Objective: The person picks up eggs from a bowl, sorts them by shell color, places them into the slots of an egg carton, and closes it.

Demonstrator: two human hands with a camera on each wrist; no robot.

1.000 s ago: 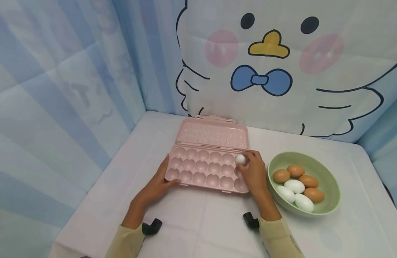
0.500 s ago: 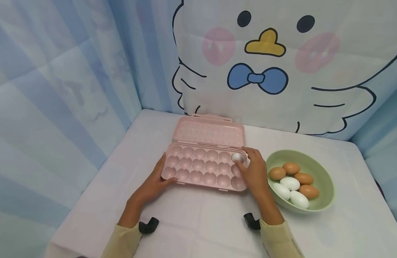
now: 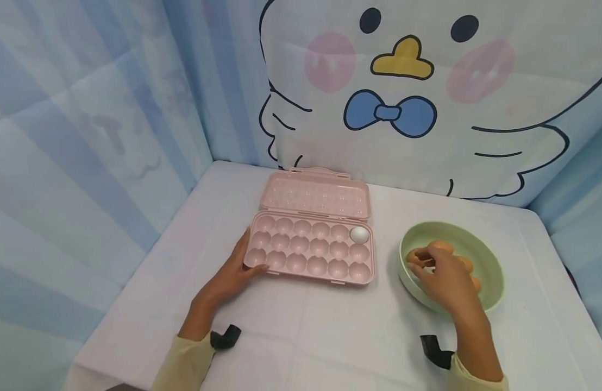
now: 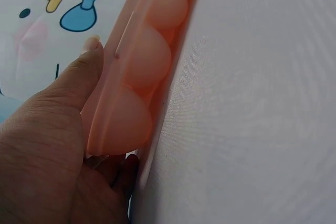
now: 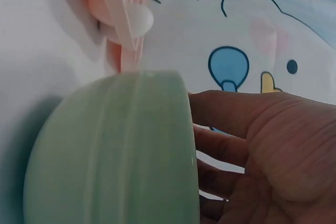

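Place: apparently a small fabric-walled booth; impossible to tell in what building.
Back cloth (image 3: 369, 157): printed with a cartoon bird, blue bow tie (image 3: 388, 113) included.
Side curtains (image 3: 76, 163): blue-toned, closing in both sides.
Table (image 3: 340, 336): draped in white, reaching the back cloth.

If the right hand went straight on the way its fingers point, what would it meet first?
Likely the brown egg nearest the pink carton, inside the green bowl; depth is unclear, so the right hand may be touching it.
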